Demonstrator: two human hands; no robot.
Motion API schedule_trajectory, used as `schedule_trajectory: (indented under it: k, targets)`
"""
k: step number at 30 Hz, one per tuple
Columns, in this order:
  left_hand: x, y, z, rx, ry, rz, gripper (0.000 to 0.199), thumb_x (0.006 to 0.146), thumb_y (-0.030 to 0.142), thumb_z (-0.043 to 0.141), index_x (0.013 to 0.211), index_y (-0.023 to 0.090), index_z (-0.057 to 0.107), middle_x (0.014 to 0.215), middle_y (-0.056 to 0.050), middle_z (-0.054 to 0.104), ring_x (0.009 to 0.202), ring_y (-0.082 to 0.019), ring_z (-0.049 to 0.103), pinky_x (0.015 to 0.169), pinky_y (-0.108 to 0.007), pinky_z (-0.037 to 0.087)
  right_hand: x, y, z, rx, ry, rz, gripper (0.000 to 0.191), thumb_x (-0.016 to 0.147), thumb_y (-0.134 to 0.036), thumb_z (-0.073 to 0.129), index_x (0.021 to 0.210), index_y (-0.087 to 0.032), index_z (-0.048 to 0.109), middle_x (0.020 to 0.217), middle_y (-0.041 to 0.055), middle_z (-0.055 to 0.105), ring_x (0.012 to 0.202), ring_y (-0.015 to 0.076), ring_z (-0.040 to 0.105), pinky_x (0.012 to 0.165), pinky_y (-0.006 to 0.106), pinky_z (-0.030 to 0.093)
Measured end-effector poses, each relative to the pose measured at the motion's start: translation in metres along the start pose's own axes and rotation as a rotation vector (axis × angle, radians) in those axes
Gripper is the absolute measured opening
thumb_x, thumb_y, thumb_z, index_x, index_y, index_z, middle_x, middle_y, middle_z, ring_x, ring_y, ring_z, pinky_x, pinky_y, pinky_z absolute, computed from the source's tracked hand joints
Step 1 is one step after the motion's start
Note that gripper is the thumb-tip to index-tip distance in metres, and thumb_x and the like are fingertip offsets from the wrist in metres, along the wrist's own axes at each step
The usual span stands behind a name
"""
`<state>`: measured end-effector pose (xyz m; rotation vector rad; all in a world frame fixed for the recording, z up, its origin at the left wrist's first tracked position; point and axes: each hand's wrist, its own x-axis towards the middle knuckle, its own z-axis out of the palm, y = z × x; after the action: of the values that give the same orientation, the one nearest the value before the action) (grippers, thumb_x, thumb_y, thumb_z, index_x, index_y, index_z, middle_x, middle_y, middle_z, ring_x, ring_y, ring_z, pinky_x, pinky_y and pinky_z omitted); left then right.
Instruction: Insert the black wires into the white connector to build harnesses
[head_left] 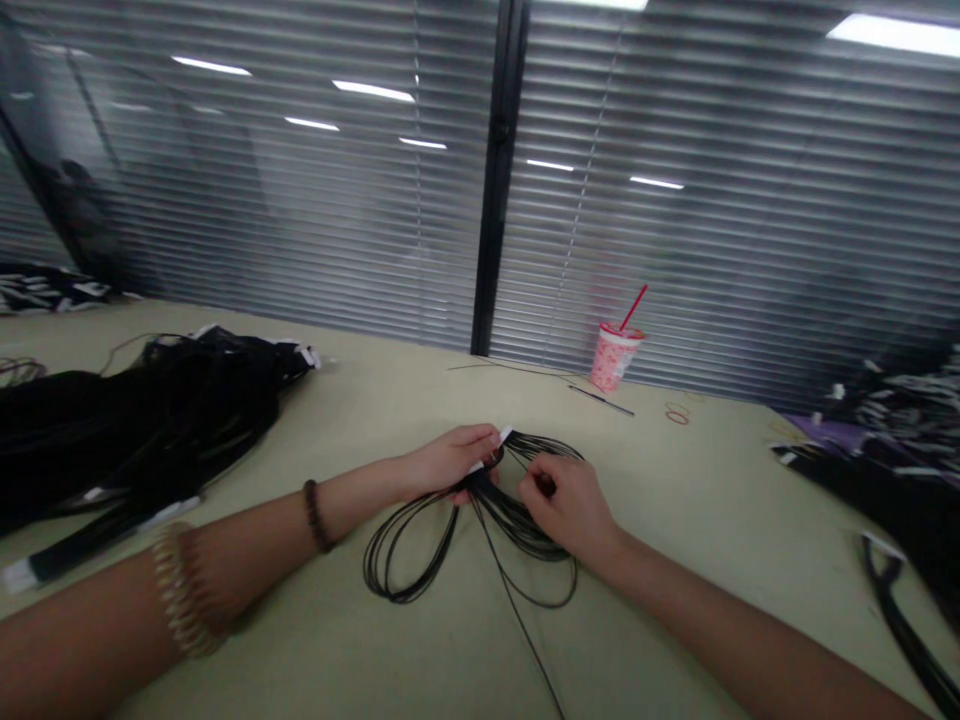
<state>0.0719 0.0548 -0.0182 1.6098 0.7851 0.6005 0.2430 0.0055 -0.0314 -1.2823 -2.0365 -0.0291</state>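
Note:
A looped bundle of thin black cord point(409, 555) is held above the pale table. My left hand point(454, 465) is closed around its gathered middle, where two small white pieces, perhaps tags point(505, 436), stick out by the fingers. My right hand point(566, 500) is curled in a pinch at the right-hand loops, and a thin strand runs to its fingertips. What lies inside that pinch is mostly hidden. One loose cord end point(525, 625) trails down toward the near edge of the view.
Black bundles with white ends point(225, 385) lie on the left, and more black bundles point(892, 490) on the right. Toward the window blinds point(337, 220) stand a pink cup with a straw point(615, 358), a pen point(601, 400) and rubber bands point(677, 414) on the table point(360, 390).

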Motion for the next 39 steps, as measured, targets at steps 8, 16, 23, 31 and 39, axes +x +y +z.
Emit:
schedule_trajectory:
  k: [8,16,23,31,39]
  targets:
    - [-0.001,0.003,0.001,-0.013,0.003,-0.006,0.030,0.080,0.047,0.041,0.080,0.017,0.045,0.062,0.004,0.051,0.031,-0.003,0.040,0.025,-0.013,0.028,0.000,0.001,0.001,-0.002,0.001,-0.003,0.014,0.070,-0.017,0.047,0.056,-0.016,0.048,0.050,-0.0030,0.048,0.047,0.0080,0.041,0.051,0.019,0.028]
    - [-0.002,0.002,0.000,-0.004,-0.005,-0.002,0.033,0.079,0.050,0.041,0.080,0.018,0.046,0.063,0.004,0.050,0.032,-0.003,0.040,0.026,-0.013,0.028,0.000,0.000,0.000,-0.035,-0.019,-0.007,0.015,0.072,-0.016,0.047,0.056,-0.016,0.047,0.051,-0.0023,0.049,0.049,0.0088,0.043,0.052,0.020,0.028]
    - [-0.003,0.004,0.001,0.066,-0.039,0.002,0.035,0.078,0.052,0.039,0.084,0.018,0.047,0.066,0.003,0.050,0.035,-0.003,0.040,0.028,-0.013,0.030,0.000,0.001,-0.001,-0.034,-0.021,-0.064,0.014,0.078,-0.017,0.043,0.066,-0.016,0.050,0.060,-0.0007,0.053,0.056,0.0104,0.047,0.056,0.021,0.030]
    - [-0.008,0.006,0.002,0.103,-0.119,0.036,0.035,0.080,0.051,0.036,0.088,0.018,0.047,0.068,0.002,0.050,0.038,-0.004,0.042,0.029,-0.013,0.032,-0.002,-0.002,-0.005,-0.054,-0.090,-0.081,0.018,0.082,-0.017,0.038,0.067,-0.016,0.047,0.063,0.0011,0.053,0.059,0.0113,0.049,0.057,0.021,0.031]
    - [-0.011,0.010,0.003,0.108,-0.125,0.021,0.036,0.080,0.051,0.036,0.088,0.018,0.047,0.068,0.003,0.049,0.038,-0.003,0.042,0.030,-0.013,0.033,-0.003,-0.002,-0.005,-0.056,-0.115,-0.129,0.017,0.082,-0.017,0.038,0.069,-0.016,0.048,0.065,0.0017,0.053,0.061,0.0118,0.049,0.058,0.022,0.032]
